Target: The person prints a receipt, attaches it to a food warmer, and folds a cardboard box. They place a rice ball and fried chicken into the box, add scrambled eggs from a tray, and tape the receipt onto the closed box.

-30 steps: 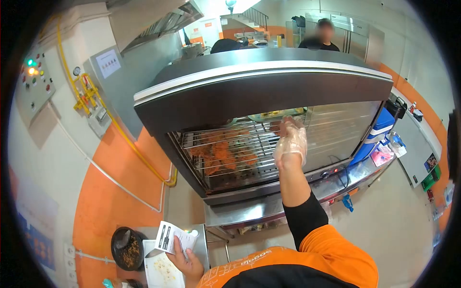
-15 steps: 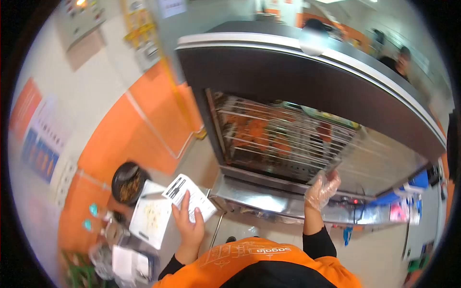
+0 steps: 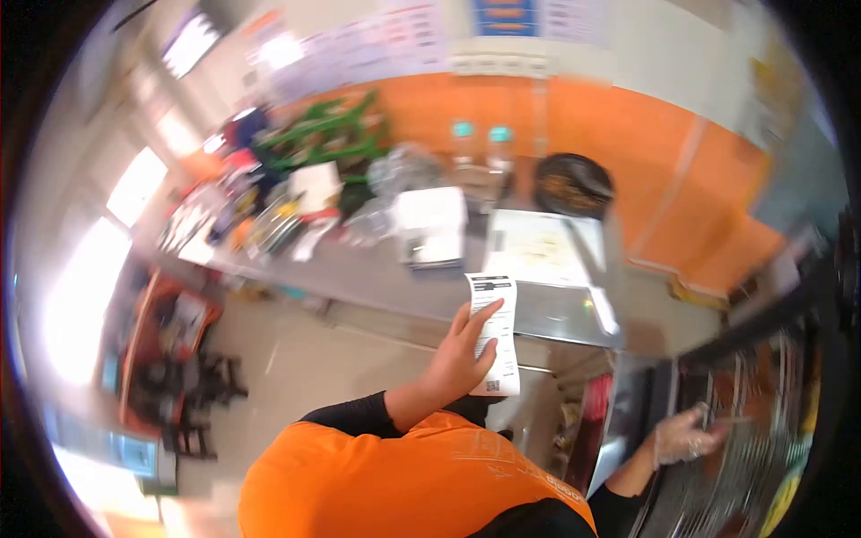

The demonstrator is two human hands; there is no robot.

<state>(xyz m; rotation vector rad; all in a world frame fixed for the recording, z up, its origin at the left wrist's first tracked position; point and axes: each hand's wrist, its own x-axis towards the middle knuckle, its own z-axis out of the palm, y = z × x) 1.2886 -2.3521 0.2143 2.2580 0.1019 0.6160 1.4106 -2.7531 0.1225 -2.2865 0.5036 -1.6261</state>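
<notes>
On the grey counter, a white cutting board carries pale scraps; a blurred knife-like tool lies along its right side and past its near edge. A black bowl of brown food stands just behind the board, near two teal-capped bottles. To the left sit a white box, crumpled clear plastic and a blurred green rack-like object. Behind, an orange wall band runs beneath a socket strip and posters.
</notes>
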